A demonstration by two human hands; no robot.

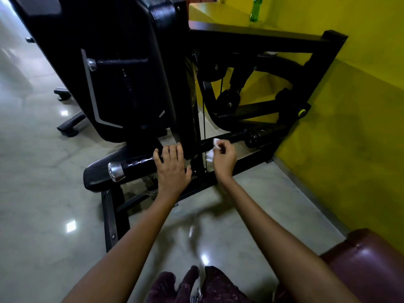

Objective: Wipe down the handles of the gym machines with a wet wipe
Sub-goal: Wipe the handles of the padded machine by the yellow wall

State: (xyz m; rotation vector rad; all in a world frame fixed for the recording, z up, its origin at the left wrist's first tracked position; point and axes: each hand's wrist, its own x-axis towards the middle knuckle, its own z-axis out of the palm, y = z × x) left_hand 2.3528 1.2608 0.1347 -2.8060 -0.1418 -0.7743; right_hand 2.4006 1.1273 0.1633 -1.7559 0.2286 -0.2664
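A person leans over a black steel gym machine set on a glossy pale stone floor beside a yellow wall. The left hand, fingers spread and laid flat, rests on the near black ribbed handle with a chrome end cap, while the right hand pinches a crumpled white wet wipe against the black horizontal bar running right toward a second, black-capped handle end. The job looks to be mid-way on this machine: the wipe sits on the bar between the two grips, and nothing visible shows which stretch is already clean; the near handle under the left hand and the far right grip both appear due for a pass. Counted in view: one wipe, two hands, two low handle ends, plus one chrome-capped bar higher up by the pad. A green plastic bottle stands far off on a yellow ledge.
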